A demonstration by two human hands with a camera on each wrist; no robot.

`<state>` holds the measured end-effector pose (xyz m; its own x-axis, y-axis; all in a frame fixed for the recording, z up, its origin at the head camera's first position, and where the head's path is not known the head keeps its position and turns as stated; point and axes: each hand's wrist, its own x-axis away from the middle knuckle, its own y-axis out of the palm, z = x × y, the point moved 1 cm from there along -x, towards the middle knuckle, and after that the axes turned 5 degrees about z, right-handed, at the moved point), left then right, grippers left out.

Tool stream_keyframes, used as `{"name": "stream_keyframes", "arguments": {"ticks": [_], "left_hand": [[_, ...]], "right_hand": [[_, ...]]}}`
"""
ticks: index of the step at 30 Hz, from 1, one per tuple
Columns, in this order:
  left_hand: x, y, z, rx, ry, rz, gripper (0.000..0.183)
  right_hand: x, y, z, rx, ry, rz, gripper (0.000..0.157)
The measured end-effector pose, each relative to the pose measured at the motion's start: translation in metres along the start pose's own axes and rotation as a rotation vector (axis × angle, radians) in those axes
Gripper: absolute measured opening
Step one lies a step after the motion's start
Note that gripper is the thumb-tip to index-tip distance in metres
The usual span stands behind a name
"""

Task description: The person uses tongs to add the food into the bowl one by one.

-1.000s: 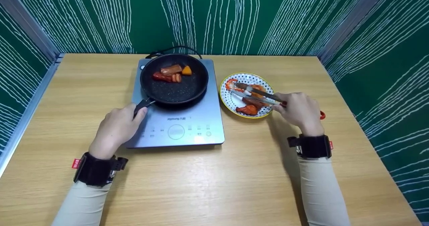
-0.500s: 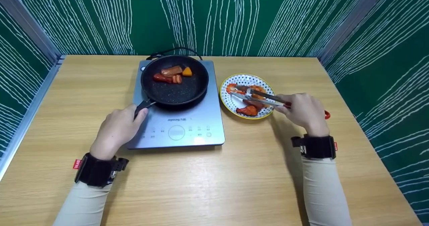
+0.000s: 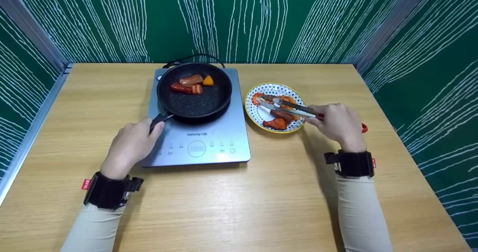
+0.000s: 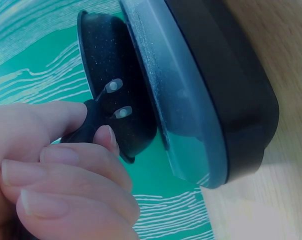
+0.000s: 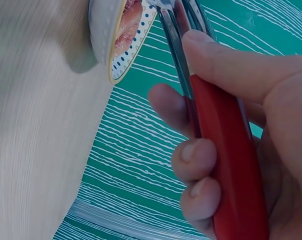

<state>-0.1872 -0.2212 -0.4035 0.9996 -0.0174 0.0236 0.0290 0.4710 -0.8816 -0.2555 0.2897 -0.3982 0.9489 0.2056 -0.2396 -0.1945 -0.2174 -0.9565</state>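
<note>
My left hand [image 3: 132, 143] grips the handle [image 3: 158, 119] of a black frying pan [image 3: 198, 104], which sits on an induction cooktop [image 3: 224, 132]. In the pan lie a brown sausage-like piece [image 3: 191, 80], dark red pieces [image 3: 181, 87] and an orange-yellow chunk [image 3: 208, 81]. My right hand [image 3: 338, 125] holds metal tongs with red handles [image 5: 228, 160], fingers curled round them. The tongs' tips are over a dotted plate [image 3: 254, 114], at a red-and-white piece of food [image 3: 256, 98]; whether they pinch it I cannot tell. A reddish-orange piece [image 3: 275, 124] lies at the plate's near side.
The wooden table [image 3: 239, 203] carries the cooktop and, just to its right, the plate. A black cord [image 3: 201, 55] runs behind the cooktop. Green panels with white streaks [image 3: 254, 20] stand at the back and both sides.
My right hand has shifted slightly right with the tongs, whose tips stay over the plate. The left hand still holds the pan's handle; the food in the pan lies as before.
</note>
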Motion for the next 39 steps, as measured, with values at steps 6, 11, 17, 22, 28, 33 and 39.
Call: {"name": "stream_keyframes", "arguments": {"ticks": [6, 11, 17, 22, 28, 33, 39], "left_hand": [[0.0000, -0.0004, 0.0000, -0.007, 0.014, 0.012, 0.042], [0.0002, -0.0001, -0.0008, -0.009, 0.018, 0.017, 0.043], [0.0013, -0.0003, -0.0020, -0.010, 0.018, 0.019, 0.043], [0.0022, -0.0006, -0.0022, 0.000, 0.009, 0.015, 0.042], [0.0019, -0.0005, -0.0019, 0.008, 0.000, 0.012, 0.042], [0.0014, -0.0003, -0.0009, 0.001, 0.007, 0.017, 0.043], [0.0010, -0.0003, 0.0004, -0.012, 0.015, 0.031, 0.043]], "right_hand": [[0.0021, -0.0037, 0.0016, 0.008, 0.008, -0.017, 0.026], [0.0007, -0.0041, -0.0003, 0.026, -0.006, -0.021, 0.029], [-0.0015, -0.0013, -0.0009, 0.040, -0.014, -0.019, 0.030], [-0.0026, 0.0005, 0.0008, 0.046, -0.019, -0.010, 0.028], [-0.0026, 0.0006, 0.0013, 0.039, -0.017, -0.005, 0.027], [-0.0010, -0.0009, 0.0019, 0.045, -0.022, 0.009, 0.026], [0.0009, -0.0044, 0.0036, 0.028, -0.007, 0.013, 0.028]]}}
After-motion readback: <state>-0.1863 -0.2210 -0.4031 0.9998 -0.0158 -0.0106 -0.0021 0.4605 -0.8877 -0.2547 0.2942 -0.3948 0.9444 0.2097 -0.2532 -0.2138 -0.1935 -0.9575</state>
